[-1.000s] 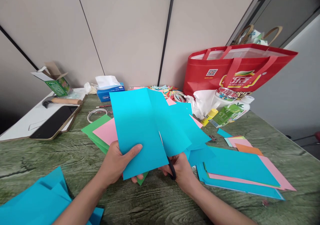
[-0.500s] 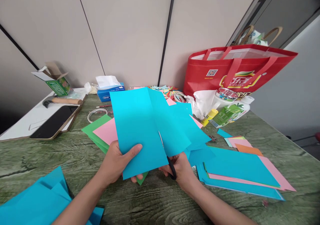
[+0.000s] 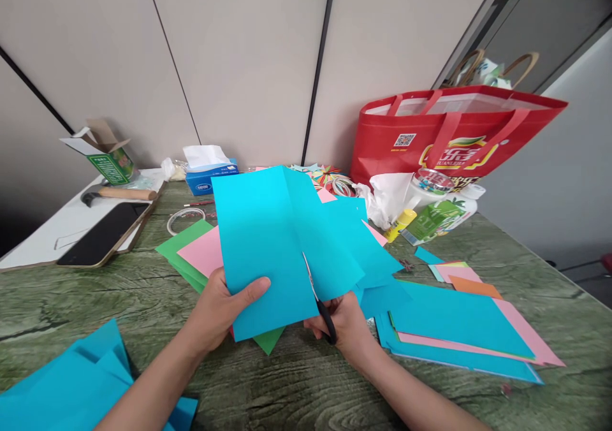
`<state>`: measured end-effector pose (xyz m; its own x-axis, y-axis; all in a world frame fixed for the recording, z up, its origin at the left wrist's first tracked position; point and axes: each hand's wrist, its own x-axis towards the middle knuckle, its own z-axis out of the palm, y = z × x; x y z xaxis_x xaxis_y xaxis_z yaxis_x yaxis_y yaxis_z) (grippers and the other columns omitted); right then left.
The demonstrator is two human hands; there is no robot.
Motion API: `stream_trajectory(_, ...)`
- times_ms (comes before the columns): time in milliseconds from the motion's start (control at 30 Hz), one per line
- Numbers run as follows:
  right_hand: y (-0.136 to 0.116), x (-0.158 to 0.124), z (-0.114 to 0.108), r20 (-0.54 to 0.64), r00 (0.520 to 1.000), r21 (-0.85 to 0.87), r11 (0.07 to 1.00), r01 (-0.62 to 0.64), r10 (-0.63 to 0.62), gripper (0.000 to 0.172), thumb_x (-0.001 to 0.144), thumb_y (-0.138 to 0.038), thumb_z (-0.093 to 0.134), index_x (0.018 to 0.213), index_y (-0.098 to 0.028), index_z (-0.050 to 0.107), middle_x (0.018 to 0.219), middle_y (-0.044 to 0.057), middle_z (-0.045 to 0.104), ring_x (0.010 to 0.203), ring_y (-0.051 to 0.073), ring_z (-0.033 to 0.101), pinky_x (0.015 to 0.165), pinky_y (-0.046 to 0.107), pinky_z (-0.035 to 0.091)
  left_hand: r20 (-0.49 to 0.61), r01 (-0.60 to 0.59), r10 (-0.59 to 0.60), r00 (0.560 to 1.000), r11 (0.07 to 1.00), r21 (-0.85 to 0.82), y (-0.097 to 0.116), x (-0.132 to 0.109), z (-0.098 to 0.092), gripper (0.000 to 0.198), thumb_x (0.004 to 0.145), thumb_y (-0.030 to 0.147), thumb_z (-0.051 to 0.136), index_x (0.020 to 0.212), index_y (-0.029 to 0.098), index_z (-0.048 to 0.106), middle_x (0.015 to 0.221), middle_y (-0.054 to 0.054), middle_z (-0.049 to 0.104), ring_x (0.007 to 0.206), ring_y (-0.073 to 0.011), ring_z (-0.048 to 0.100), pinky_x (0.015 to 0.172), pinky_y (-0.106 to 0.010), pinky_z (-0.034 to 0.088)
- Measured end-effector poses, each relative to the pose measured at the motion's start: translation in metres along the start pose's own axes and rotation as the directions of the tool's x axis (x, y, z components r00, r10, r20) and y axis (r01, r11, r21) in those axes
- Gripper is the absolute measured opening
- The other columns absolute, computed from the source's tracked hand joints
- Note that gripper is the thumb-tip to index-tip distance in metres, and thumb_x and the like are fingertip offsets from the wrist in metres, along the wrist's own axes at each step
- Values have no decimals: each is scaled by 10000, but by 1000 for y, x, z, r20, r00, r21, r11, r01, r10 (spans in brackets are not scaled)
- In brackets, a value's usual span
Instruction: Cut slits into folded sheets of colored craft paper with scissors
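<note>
1. One blue sheet point(image 3: 255, 227) is up before you, over the middle of the counter point(image 3: 296, 396); a slit runs from its near edge to the tip of your scissors point(image 3: 326, 322).
2. Beyond that tip the paper looks joined along a crease, so you seem only partway through; the far part appears uncut.
3. Your left hand point(image 3: 210, 316) pinches the sheet's left side, thumb on top; its other fingers are hidden underneath, so their exact pose cannot be told.
4. Your right hand point(image 3: 342, 326) has its fingers curled around the scissors' handle, right of the sheet.
5. Blue pieces point(image 3: 62, 386) lie near left, a coloured stack point(image 3: 459, 316) right; you can't tell which are finished.
6. Far right, your red bag point(image 3: 382, 141) gapes, contents unseen.
7. Far left, your tissue box point(image 3: 210, 181) has a white tissue poking out; the green box point(image 3: 112, 165) has raised flaps, its inside hidden.
</note>
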<state>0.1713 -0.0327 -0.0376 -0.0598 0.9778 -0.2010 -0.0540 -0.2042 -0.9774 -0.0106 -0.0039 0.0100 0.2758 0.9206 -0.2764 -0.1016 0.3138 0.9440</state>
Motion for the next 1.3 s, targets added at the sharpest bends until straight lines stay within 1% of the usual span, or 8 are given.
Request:
stream_trajectory(233, 5, -2, 4, -15, 997, 44, 996, 79, -79, 189, 509, -202, 658, 490, -187, 471, 387, -33, 478, 350, 98, 410, 345, 229, 325, -55, 4, -16, 998, 978, -210, 1, 4, -7, 517, 657, 317, 678, 1142, 334, 500, 1216, 44, 561, 1090, -336, 511, 717, -420, 599)
stream_trajectory(400, 4, 1, -2, 180, 984, 42, 999, 7, -14, 231, 544, -257, 722, 596, -166, 515, 470, -14, 550, 397, 95, 451, 378, 212, 339, -181, -83, 41, 983, 969, -233, 5, 6, -6, 480, 689, 301, 653, 1140, 345, 494, 1251, 65, 528, 1096, -312, 512, 711, -425, 603)
stream_trajectory(633, -10, 0, -30, 635, 772, 212, 966, -149, -21, 374, 580, -415, 718, 816, -162, 575, 514, -30, 574, 400, 75, 466, 448, 212, 391, -435, -248, 160, 886, 957, -151, 17, 9, -4, 641, 588, 325, 731, 1177, 266, 484, 1311, 12, 474, 1168, -316, 435, 817, -377, 553)
stream_trajectory(767, -18, 4, -33, 123, 967, 455, 879, 147, -225, 369, 584, -448, 711, 828, -225, 546, 527, -63, 520, 471, 98, 480, 604, 285, 458, -227, -147, 106, 968, 974, -173, 9, 7, -12, 689, 603, 341, 718, 1231, 274, 443, 1236, -35, 552, 1127, -355, 467, 779, -421, 549)
stream_trajectory(867, -18, 11, -33, -233, 936, 358, 872, 335, -264, 330, 646, -360, 696, 895, -231, 523, 779, 11, 610, 723, 159, 570, 731, 315, 445, 54, 14, -2, 999, 974, -226, 2, 2, -20, 721, 596, 329, 725, 1251, 295, 424, 1172, -37, 603, 1065, -380, 515, 771, -484, 538)
stream_trajectory(1000, -10, 16, -32, -193, 959, 286, 923, 257, -207, 302, 671, -375, 668, 889, -209, 538, 760, 6, 584, 681, 141, 538, 606, 238, 423, 237, 79, -24, 971, 971, -227, -3, -2, -26, 725, 573, 318, 744, 1231, 342, 440, 1188, 30, 585, 1088, -360, 504, 803, -468, 536)
stream_trajectory(1133, -5, 16, -32, -224, 964, 254, 946, 201, -145, 328, 584, -302, 741, 836, -198, 560, 568, -67, 434, 470, 64, 358, 423, 181, 275, 213, 94, -61, 975, 984, -149, 1, 2, -21, 551, 657, 281, 687, 1176, 302, 505, 1185, 24, 589, 1074, -339, 523, 819, -469, 526)
stream_trajectory(1300, -13, 17, -38, -486, 855, 116, 956, 270, -183, 376, 534, -296, 761, 831, -185, 559, 578, -57, 496, 464, 67, 377, 410, 189, 252, 118, 98, -88, 989, 992, -82, 7, 10, -16, 436, 693, 274, 651, 1116, 219, 556, 1146, -43, 620, 1037, -330, 553, 795, -464, 523)
